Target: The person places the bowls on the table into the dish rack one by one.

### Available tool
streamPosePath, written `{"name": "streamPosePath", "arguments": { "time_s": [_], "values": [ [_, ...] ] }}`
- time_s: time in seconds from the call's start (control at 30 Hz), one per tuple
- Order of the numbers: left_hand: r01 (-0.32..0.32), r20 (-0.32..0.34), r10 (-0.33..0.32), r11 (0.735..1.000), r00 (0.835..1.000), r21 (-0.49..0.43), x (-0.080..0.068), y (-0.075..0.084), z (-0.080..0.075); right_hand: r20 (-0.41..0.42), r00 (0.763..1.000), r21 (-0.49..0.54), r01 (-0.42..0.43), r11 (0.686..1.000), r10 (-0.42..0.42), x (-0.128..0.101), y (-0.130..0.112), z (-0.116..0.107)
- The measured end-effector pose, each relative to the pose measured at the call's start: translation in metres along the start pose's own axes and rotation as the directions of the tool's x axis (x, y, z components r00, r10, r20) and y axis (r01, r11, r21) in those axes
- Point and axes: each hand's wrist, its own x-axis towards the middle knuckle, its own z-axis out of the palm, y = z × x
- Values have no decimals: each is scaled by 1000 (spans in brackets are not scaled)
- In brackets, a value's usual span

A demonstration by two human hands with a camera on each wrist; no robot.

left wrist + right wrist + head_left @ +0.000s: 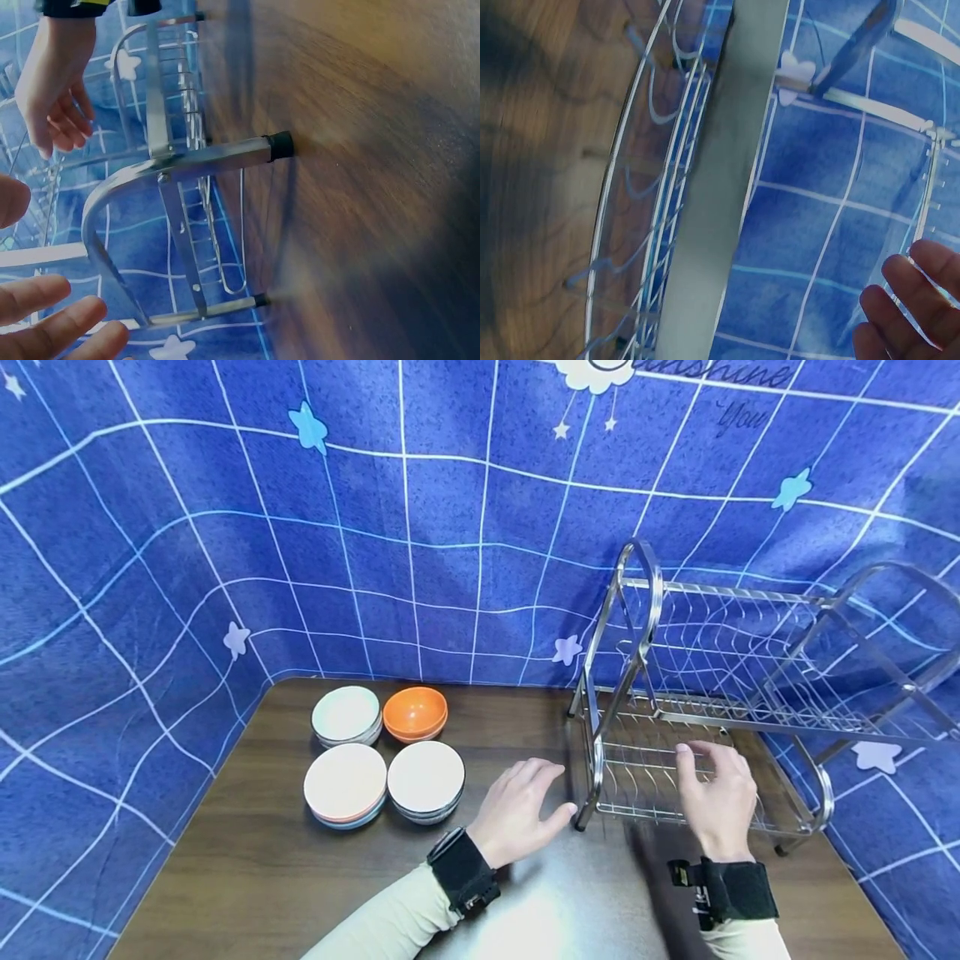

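Observation:
A two-tier metal dish rack (pixel 750 726) stands at the right of the table. My left hand (pixel 521 810) hovers just left of the rack's near left leg, thumb and fingers spread, holding nothing. In front of the rack's lower tier is my right hand (pixel 720 797), fingers loosely bent and thumb apart, with nothing in its grasp. The left wrist view shows the rack's side frame (pixel 217 159) and black-capped feet close by. In the right wrist view, a broad metal bar (pixel 720 180) crosses between the fingers (pixel 907 300) and the tabletop.
At the table's back left are stacked bowls: a pale mint stack (pixel 345 714), an orange stack (pixel 415 712), a pinkish-white stack (pixel 345 782) and a white stack (pixel 426 777). A blue gridded curtain (pixel 450 552) hangs behind the brown wooden table (pixel 247 860).

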Motion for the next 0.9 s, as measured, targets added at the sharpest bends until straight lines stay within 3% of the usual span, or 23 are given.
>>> {"name": "streamPosePath", "arguments": {
  "time_s": [0.23, 0.43, 0.77, 0.9],
  "values": [
    [22, -12, -22, 1000, 1000, 3, 6, 9, 10, -62, 998, -1, -33, 999, 33, 10, 18, -11],
    [27, -39, -27, 1000, 999, 6, 10, 17, 19, -101, 988, -32, -123, 992, 119, 16, 34, -24],
    [67, -39, -68, 997, 997, -44, 9, 24, 30, -182, 958, -52, -236, 970, 223, 20, 61, -45],
    [75, -26, -76, 996, 997, -56, 9, 26, 33, -222, 925, -62, -329, 942, 308, 24, 71, -52]
  ]
}}
